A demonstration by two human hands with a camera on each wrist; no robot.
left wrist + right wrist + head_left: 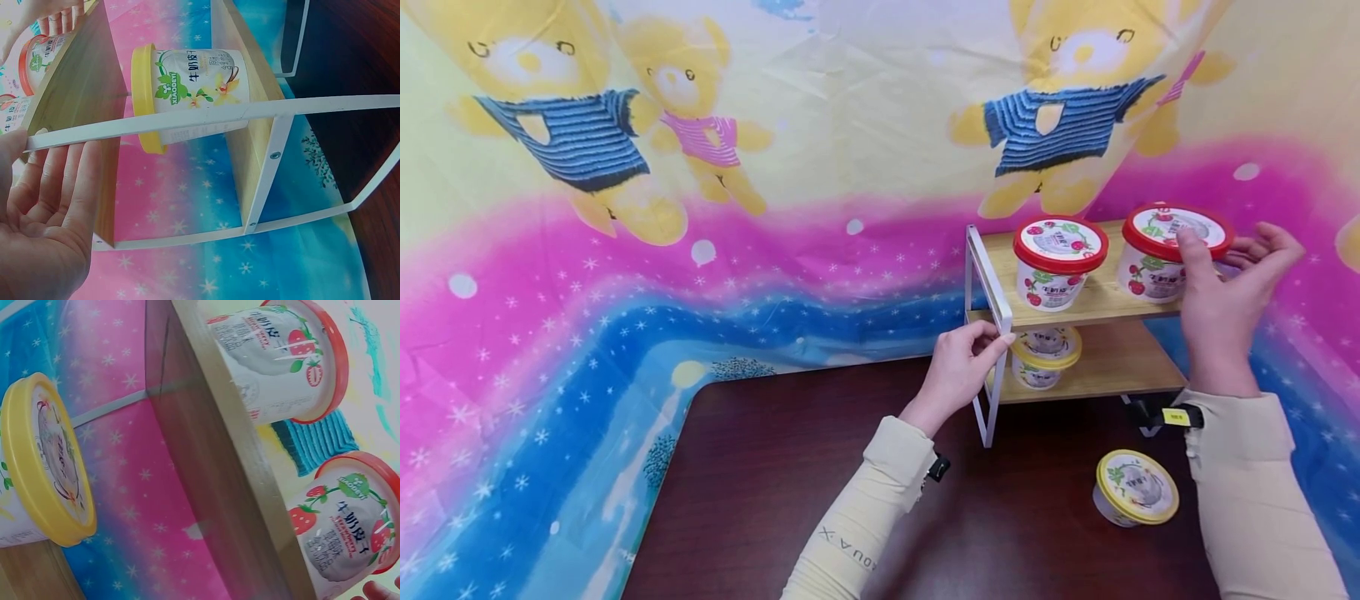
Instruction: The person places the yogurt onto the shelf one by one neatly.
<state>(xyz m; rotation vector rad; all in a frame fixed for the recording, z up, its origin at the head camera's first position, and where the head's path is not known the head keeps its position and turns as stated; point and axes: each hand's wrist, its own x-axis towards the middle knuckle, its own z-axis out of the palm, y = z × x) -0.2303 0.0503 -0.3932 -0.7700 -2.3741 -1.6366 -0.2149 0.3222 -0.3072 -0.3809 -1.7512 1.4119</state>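
Observation:
My left hand (957, 367) pinches the white metal side frame (187, 117) of a small two-tier wooden shelf (1131, 362), thumb on one side and fingers on the other. On the top board stand two white tubs with red lids and strawberry prints, a left one (1051, 279) and a right one (1150, 273). My right hand (1228, 312) is at the right tub, its thumb over the lid's edge and its fingers loosely spread to the right. A yellow-lidded tub (200, 94) stands upright on the lower board, near the left end.
Another yellow-lidded tub (1135, 492) is on the dark brown table (760, 500), in front of the shelf's right side. Behind the shelf and table hangs a cloth (850, 225) printed with bears and snowflakes.

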